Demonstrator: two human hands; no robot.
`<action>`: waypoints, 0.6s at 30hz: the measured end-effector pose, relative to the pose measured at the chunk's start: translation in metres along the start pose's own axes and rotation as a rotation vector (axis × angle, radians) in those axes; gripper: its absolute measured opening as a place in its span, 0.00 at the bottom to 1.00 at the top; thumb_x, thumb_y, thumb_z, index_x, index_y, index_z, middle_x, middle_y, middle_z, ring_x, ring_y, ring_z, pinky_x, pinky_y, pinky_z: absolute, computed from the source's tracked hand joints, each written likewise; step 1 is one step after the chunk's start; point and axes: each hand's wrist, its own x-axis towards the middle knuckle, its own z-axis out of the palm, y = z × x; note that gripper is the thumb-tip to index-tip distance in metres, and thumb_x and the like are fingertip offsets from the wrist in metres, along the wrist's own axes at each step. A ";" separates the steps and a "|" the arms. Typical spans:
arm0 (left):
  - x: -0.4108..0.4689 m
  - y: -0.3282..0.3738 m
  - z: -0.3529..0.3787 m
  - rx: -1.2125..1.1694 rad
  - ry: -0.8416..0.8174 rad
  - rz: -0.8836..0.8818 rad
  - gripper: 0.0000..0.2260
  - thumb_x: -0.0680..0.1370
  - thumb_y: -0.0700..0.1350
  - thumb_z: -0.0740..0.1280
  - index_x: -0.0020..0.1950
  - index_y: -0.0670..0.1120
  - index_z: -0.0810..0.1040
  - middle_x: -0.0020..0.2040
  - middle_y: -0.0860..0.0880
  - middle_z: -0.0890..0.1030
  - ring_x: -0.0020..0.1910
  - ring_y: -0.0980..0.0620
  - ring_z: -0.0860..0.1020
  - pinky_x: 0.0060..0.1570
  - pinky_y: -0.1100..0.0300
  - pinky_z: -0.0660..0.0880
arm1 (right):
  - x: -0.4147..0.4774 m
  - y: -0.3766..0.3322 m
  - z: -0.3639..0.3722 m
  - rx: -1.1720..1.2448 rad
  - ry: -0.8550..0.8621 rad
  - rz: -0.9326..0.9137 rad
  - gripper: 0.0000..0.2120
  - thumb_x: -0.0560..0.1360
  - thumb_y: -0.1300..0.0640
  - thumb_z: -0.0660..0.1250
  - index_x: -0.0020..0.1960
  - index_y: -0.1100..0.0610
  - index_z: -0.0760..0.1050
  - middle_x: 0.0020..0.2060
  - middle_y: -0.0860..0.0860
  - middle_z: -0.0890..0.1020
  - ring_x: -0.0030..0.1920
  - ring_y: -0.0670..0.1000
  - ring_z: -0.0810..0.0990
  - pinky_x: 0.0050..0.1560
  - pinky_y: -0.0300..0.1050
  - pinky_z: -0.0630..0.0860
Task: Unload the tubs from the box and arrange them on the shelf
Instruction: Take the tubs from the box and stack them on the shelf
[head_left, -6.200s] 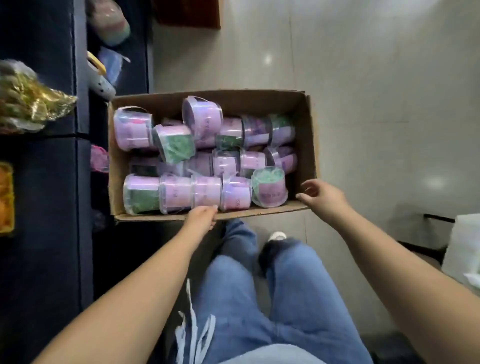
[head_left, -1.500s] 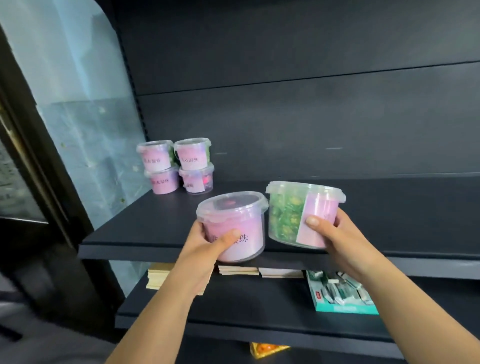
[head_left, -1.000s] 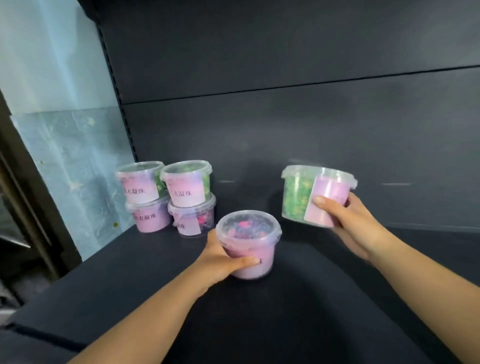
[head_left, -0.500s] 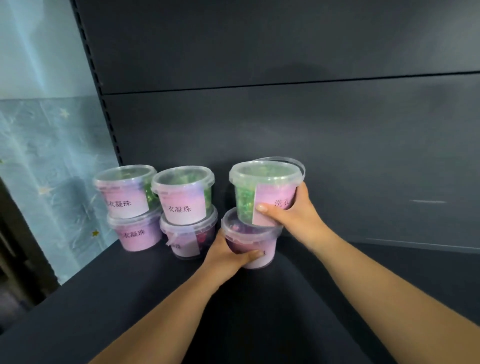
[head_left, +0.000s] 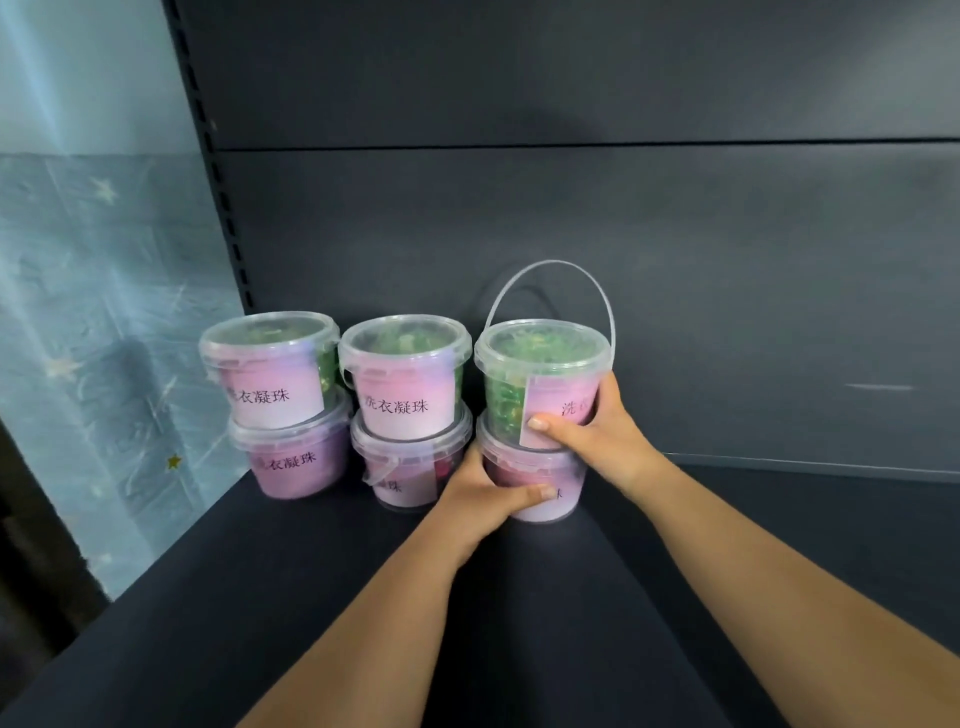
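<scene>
Three stacks of two clear tubs stand in a row at the back left of the dark shelf (head_left: 727, 519). My left hand (head_left: 483, 499) grips the pink bottom tub (head_left: 540, 478) of the right stack. My right hand (head_left: 597, 436) holds the green-filled top tub (head_left: 519, 384), which sits on that pink tub with its clear handle (head_left: 550, 280) raised. The left stack (head_left: 280, 405) and the middle stack (head_left: 410, 410) stand untouched, pink labels facing me. The box is out of view.
The shelf's dark back panel (head_left: 623, 234) rises right behind the tubs. A slotted upright (head_left: 218, 171) and a pale blue starred wall (head_left: 93, 312) close off the left side. Bare shelf surface stretches to the right of the stacks.
The view has drawn closer. The green tub now sits squarely on the pink tub beside the middle stack, and its handle stands upright. Both hands keep their grips.
</scene>
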 end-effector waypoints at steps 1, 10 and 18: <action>0.000 0.000 -0.001 -0.006 -0.001 -0.003 0.47 0.52 0.51 0.78 0.69 0.52 0.66 0.61 0.55 0.77 0.60 0.57 0.75 0.64 0.57 0.71 | -0.002 0.000 0.004 -0.030 0.063 -0.008 0.47 0.52 0.42 0.76 0.66 0.46 0.59 0.55 0.39 0.74 0.58 0.43 0.75 0.63 0.49 0.73; -0.005 0.006 0.000 -0.032 -0.015 0.020 0.35 0.59 0.45 0.79 0.62 0.54 0.68 0.58 0.54 0.78 0.57 0.57 0.77 0.61 0.59 0.72 | -0.013 -0.004 0.035 -0.176 0.373 0.085 0.50 0.50 0.38 0.76 0.67 0.49 0.58 0.59 0.49 0.72 0.62 0.53 0.72 0.63 0.55 0.72; -0.048 0.025 0.004 0.146 0.087 -0.160 0.20 0.72 0.45 0.68 0.63 0.41 0.73 0.58 0.44 0.78 0.57 0.46 0.76 0.51 0.61 0.68 | -0.094 -0.022 0.002 -0.333 0.216 0.117 0.21 0.70 0.53 0.72 0.61 0.55 0.72 0.53 0.45 0.76 0.53 0.43 0.73 0.55 0.34 0.67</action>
